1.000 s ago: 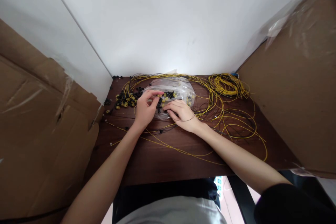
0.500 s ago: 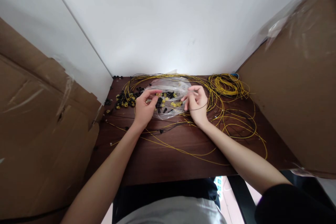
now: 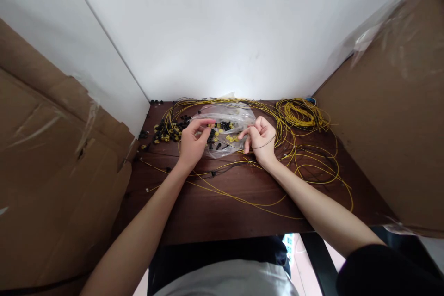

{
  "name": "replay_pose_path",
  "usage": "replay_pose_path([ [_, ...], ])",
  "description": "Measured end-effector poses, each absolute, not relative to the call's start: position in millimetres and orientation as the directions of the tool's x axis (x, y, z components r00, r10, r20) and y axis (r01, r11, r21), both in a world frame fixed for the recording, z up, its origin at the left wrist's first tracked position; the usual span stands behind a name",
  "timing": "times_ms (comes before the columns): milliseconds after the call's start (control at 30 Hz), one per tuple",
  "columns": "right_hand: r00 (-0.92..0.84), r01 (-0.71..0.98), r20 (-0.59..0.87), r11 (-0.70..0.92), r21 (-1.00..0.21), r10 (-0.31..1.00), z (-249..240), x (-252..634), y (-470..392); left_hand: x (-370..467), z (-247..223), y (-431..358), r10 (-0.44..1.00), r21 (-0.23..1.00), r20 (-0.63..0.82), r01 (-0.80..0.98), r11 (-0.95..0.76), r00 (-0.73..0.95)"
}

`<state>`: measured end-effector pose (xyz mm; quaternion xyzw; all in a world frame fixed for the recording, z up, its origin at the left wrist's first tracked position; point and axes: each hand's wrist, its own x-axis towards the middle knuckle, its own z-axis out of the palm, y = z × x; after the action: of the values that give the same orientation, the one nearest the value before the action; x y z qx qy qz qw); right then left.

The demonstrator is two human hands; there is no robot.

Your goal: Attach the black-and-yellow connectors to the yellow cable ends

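Observation:
My left hand is closed in a pinch, thumb and index finger around a small yellow connector piece, partly hidden by the fingertips. To its right, my right hand has its fingers curled in. A thin black wire loops across this hand and seems gripped in the fingers, though the exact hold is hidden. Between both hands lies a clear plastic bag with black and yellow plastic pieces on it or in it; I cannot tell which.
Black and yellow connectors lie heaped left of the bag. A coil of yellow wire sits at the back right. Loose yellow wires cross the brown table. Cardboard sheets flank both sides; a white wall stands behind.
My right hand's fingers have curled in closer together, and the hand has shifted slightly right. My left hand keeps its pinch with barely any movement.

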<state>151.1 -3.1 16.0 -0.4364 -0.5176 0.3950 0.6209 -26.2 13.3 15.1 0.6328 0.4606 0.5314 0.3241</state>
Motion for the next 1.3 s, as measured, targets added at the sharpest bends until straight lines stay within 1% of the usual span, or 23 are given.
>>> replay_pose_path([
  [67,0.190,-0.035,0.353,0.366,-0.930,0.916,16,150,-2,-26,15,13,0.927,0.897,0.375,0.245,-0.367,0.015],
  [133,0.212,0.013,0.395,0.402,-0.916,0.894,17,150,-1,-25,16,13,0.928,0.897,0.373,0.249,-0.365,0.015],
  [300,0.220,0.150,0.452,0.428,-0.891,0.865,19,153,0,-25,16,13,0.929,0.900,0.369,0.240,-0.363,0.018],
  [400,0.216,0.185,0.424,0.390,-0.902,0.879,18,157,0,-25,15,13,0.927,0.901,0.374,0.230,-0.369,0.022],
  [567,0.206,0.114,0.325,0.308,-0.945,0.923,14,159,0,-25,15,13,0.926,0.899,0.376,0.231,-0.371,0.024],
  [633,0.201,0.136,0.337,0.314,-0.940,0.920,13,159,0,-25,15,13,0.926,0.899,0.376,0.234,-0.371,0.024],
  [667,0.194,0.171,0.364,0.334,-0.927,0.911,13,160,0,-25,15,13,0.926,0.899,0.376,0.235,-0.371,0.024],
  [733,0.158,0.275,0.456,0.405,-0.872,0.876,13,160,1,-25,15,13,0.925,0.896,0.379,0.241,-0.374,0.029],
  [800,0.082,0.393,0.545,0.476,-0.787,0.834,15,160,1,-25,14,13,0.923,0.891,0.383,0.249,-0.379,0.032],
  [867,-0.023,0.522,0.577,0.502,-0.689,0.816,15,158,1,-25,14,13,0.922,0.889,0.386,0.256,-0.380,0.031],
  [967,-0.226,0.695,0.545,0.526,-0.490,0.807,13,154,0,-25,14,13,0.921,0.886,0.389,0.260,-0.384,0.033],
  [1033,-0.367,0.741,0.498,0.570,-0.354,0.786,10,151,-1,-25,15,13,0.918,0.884,0.394,0.257,-0.391,0.040],
  [1100,-0.463,0.755,0.442,0.603,-0.257,0.768,5,150,-2,-25,15,13,0.916,0.882,0.399,0.255,-0.397,0.044],
  [1200,-0.524,0.773,0.363,0.609,-0.178,0.771,0,149,-1,-24,16,12,0.913,0.879,0.406,0.255,-0.403,0.046],
  [1300,-0.546,0.778,0.328,0.612,-0.143,0.771,-3,149,0,-22,16,11,0.913,0.878,0.404,0.258,-0.403,0.051],
])
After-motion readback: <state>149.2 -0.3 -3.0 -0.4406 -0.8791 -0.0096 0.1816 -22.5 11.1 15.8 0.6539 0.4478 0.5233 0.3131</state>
